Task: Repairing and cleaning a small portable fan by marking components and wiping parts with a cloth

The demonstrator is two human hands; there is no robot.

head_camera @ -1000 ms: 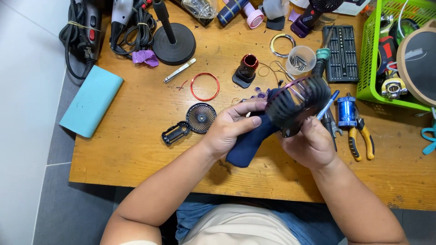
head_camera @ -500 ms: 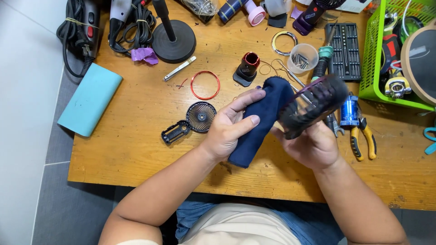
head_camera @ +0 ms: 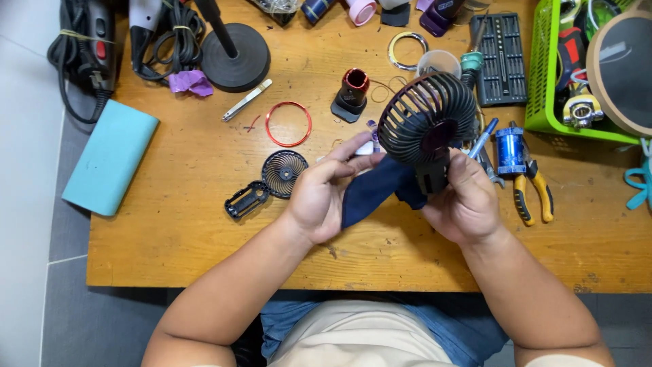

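We are holding a small dark fan (head_camera: 426,119) above the middle of the bench (head_camera: 204,224), between our two hands. The right hand (head_camera: 465,204) is clamping the short black neck under the round grille, thumb across the front; the grille is standing just far of that hand, facing up toward us. The left hand (head_camera: 326,197) is closing its fingers on the navy handle (head_camera: 370,194), which is running from the neck down and to the left, so its long axis is lying slantwise, near-left to far-right. The left hand is sitting at the near-left end of that axis, the right hand at the far-right end; both are touching the fan. On the bench, just left of the left hand, a loose round grille (head_camera: 284,172) and a black frame (head_camera: 246,200) are lying; pliers (head_camera: 533,194) are lying right of the right hand.
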